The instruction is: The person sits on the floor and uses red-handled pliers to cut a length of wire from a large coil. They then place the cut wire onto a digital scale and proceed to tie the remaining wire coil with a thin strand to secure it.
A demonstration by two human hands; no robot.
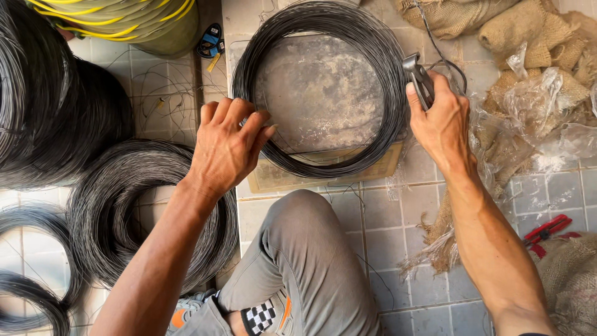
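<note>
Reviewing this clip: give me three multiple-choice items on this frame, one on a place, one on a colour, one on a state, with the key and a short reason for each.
1. Where does the dark coil of thin wire under the hands lie?
A. on a round grey metal plate over a board
B. in a burlap sack
C. on the person's knee

2. What colour are the handles of the tool lying on the tiled floor at the right?
A. blue
B. red
C. green

3. What is the right hand doing?
A. resting flat and empty
B. gripping metal pliers at the coil's rim
C. holding a plastic bag

Key: 1 A, the coil rings the round grey metal plate; 2 B, the handles show red beside the burlap; 3 B, the metal pliers sit closed in its grip, while the left hand presses the coil's other side.
</note>
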